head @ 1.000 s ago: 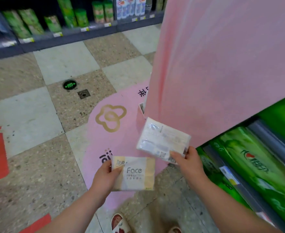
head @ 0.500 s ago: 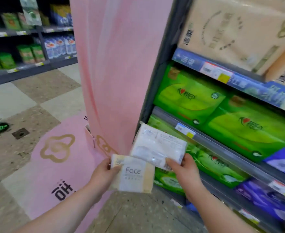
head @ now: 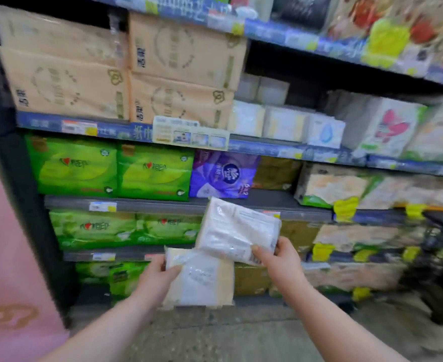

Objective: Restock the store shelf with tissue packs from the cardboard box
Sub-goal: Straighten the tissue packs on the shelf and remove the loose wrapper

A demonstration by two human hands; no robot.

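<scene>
Plastic-wrapped and pale, raised in front of the shelf (head: 189, 205) in the head view: the upper tissue pack (head: 237, 232), tilted, pinched at its near right corner by the right hand (head: 277, 259), thumb on top, fingers curled beneath. Just below, gripped along its left edge by the left hand (head: 157, 279): the lower tissue pack (head: 202, 280), beige-sided, top right corner overlapped in view by the upper one. Behind, on the tiers: green packs (head: 111, 171), a purple pack (head: 223, 176), beige bundles (head: 178, 53) higher up. At far left, a pink panel (head: 6, 231). Heavily blurred at the right.
</scene>
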